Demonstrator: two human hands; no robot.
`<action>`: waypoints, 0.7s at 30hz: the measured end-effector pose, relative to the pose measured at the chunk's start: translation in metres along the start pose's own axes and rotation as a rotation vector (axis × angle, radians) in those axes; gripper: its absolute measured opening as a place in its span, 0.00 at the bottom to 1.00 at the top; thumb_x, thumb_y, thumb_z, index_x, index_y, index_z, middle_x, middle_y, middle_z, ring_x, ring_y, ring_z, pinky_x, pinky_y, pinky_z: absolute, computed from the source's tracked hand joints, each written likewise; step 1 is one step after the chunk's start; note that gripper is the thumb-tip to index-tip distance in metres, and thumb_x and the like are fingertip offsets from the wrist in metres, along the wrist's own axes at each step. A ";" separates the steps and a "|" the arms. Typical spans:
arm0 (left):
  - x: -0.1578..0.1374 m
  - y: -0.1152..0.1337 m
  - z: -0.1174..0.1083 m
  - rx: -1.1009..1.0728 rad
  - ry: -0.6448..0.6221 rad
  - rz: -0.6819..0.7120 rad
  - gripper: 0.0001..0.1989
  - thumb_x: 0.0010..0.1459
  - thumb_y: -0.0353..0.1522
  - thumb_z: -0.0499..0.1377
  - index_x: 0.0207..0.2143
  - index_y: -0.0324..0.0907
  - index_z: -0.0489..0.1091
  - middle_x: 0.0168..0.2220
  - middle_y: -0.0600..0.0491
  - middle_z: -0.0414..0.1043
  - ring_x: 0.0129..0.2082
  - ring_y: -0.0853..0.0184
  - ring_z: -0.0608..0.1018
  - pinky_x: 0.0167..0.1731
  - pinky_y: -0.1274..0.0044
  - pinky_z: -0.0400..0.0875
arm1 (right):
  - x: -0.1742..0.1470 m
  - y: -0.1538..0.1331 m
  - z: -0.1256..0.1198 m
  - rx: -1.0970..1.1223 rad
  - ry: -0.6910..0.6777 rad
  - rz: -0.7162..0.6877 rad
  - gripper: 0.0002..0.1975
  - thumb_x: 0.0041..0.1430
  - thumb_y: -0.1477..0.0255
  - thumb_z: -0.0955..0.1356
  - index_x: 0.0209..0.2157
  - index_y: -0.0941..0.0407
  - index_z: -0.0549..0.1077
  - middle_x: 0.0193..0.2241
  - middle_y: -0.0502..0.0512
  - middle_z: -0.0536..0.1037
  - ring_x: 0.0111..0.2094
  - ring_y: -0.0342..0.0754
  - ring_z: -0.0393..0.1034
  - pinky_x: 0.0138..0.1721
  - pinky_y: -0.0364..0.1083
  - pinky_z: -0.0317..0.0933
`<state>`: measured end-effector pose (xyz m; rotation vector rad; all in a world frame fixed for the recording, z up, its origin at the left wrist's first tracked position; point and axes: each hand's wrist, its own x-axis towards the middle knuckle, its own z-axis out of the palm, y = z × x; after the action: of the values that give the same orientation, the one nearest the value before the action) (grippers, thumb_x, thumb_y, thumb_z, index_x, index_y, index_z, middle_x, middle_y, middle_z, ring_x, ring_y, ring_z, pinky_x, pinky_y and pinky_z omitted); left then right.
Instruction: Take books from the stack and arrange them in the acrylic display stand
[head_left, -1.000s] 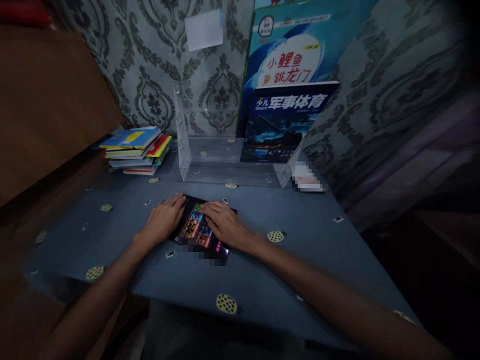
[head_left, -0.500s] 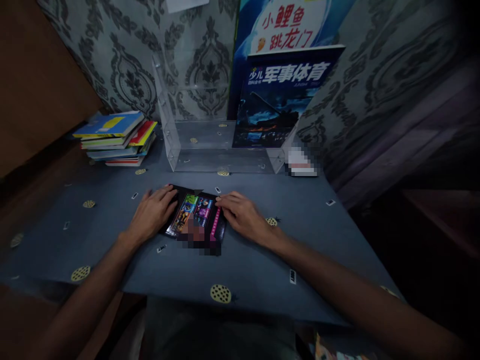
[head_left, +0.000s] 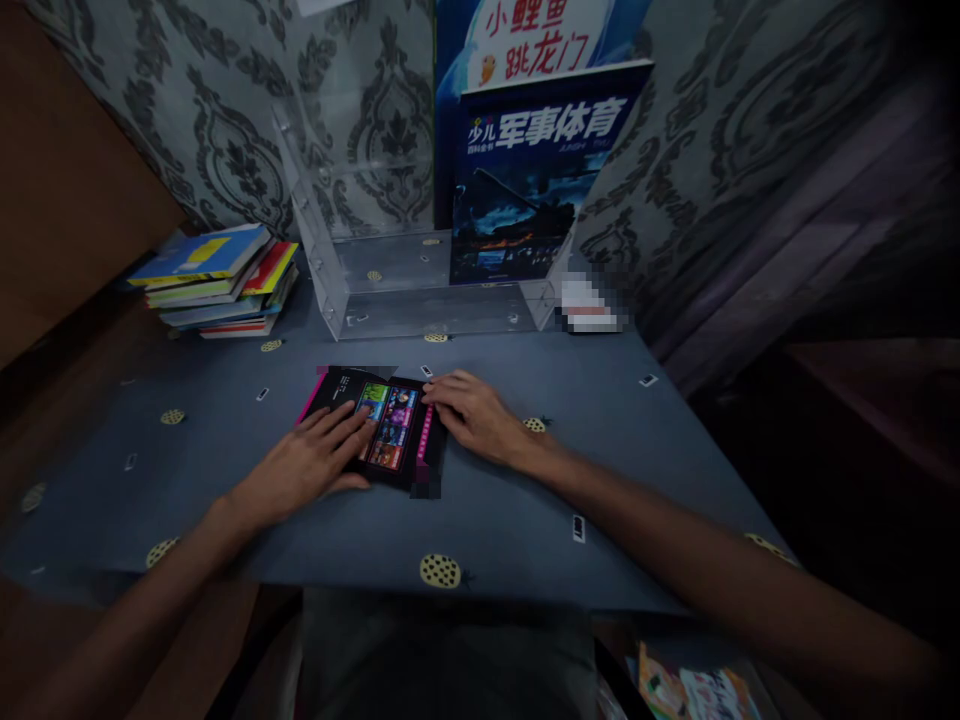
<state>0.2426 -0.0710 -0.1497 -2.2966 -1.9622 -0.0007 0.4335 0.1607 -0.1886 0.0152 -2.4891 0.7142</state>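
Observation:
A small black booklet (head_left: 390,440) lies open on the blue tablecloth, showing rows of colourful picture panels, a pink strip at its right side and a pink edge at its upper left. My left hand (head_left: 319,450) rests flat across its left part, fingers spread, covering some panels. At the right edge, my right hand (head_left: 476,412) grips the booklet with bent fingers close together. Parts of the booklet's lower right and upper edges are blurred out.
Behind the hands stands a clear acrylic book stand (head_left: 442,312) holding a dark blue book (head_left: 525,190). A taller blue book (head_left: 454,60) is behind that. To the left sits a stack of books (head_left: 217,280). A pixelated white object (head_left: 592,305) lies to the stand's right.
My left hand has slid from the booklet's upper left edge down onto its left part and flattened. White print and a pink edge now show there. My right hand stays at the right edge.

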 end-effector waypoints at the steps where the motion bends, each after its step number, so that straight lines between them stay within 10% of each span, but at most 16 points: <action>1: -0.002 0.002 0.001 0.015 0.015 -0.008 0.32 0.68 0.51 0.47 0.64 0.42 0.65 0.63 0.41 0.69 0.65 0.52 0.70 0.59 0.58 0.71 | 0.000 -0.001 -0.001 0.002 -0.005 0.013 0.13 0.65 0.80 0.63 0.45 0.57 0.77 0.45 0.61 0.82 0.49 0.54 0.73 0.52 0.57 0.68; 10: 0.003 0.025 -0.020 -0.138 0.203 -0.154 0.23 0.73 0.43 0.44 0.43 0.43 0.76 0.36 0.48 0.83 0.35 0.64 0.83 0.35 0.76 0.76 | 0.006 -0.008 -0.018 0.205 -0.010 0.214 0.20 0.72 0.61 0.60 0.44 0.56 0.79 0.39 0.58 0.82 0.43 0.52 0.75 0.48 0.51 0.67; 17: 0.021 0.034 -0.078 -0.472 0.316 -0.515 0.18 0.67 0.43 0.48 0.27 0.45 0.66 0.18 0.60 0.59 0.16 0.72 0.62 0.21 0.79 0.57 | 0.012 0.001 -0.020 0.904 0.142 0.533 0.38 0.60 0.37 0.58 0.36 0.57 0.80 0.33 0.58 0.82 0.37 0.50 0.76 0.34 0.45 0.68; 21: 0.030 0.025 -0.099 -0.596 0.489 -0.636 0.22 0.64 0.48 0.52 0.22 0.44 0.60 0.19 0.59 0.54 0.19 0.71 0.60 0.21 0.78 0.56 | 0.013 -0.005 -0.021 1.213 0.109 0.551 0.29 0.54 0.42 0.70 0.40 0.55 0.77 0.38 0.57 0.82 0.40 0.48 0.76 0.37 0.44 0.69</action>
<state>0.2801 -0.0540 -0.0512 -1.5375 -2.4886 -1.2087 0.4336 0.1686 -0.1642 -0.2588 -1.5862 2.2434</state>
